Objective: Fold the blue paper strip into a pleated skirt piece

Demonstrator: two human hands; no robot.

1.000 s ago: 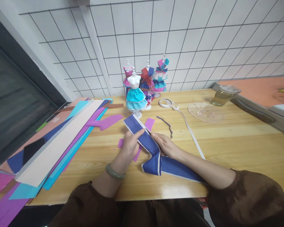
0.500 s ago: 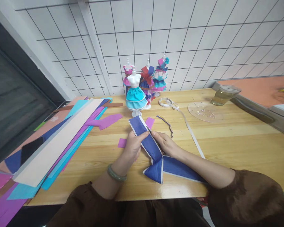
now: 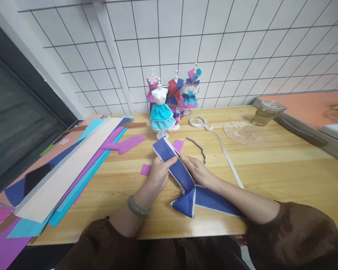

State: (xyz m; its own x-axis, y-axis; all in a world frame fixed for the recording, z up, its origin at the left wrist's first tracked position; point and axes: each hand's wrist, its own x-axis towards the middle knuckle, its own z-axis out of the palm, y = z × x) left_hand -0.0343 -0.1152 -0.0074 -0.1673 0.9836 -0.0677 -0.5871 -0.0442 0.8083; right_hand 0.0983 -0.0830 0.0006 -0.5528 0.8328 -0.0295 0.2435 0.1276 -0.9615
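A long dark-blue strip with white edging runs between my hands, folded over near the table's front and trailing right under my right forearm. My left hand is closed on the strip's left edge, thumb lying on top. On the opposite edge, my right hand pinches the strip, its thumb and fingertips close to my left thumb. A small dark sliver shows by the right fingertips; I cannot make out what it is. Purple scraps lie beside the left hand, and another purple piece lies beyond the strip.
Small dress forms in paper-like skirts, one in turquoise, stand against the tiled wall. Layered coloured sheets and a dark phone-like slab lie left. At right are a white ribbon roll, a clear dish and a cup.
The strip's far end has tilted slightly, and its lower part has shifted a little. Both hands keep their hold in nearly the same place.
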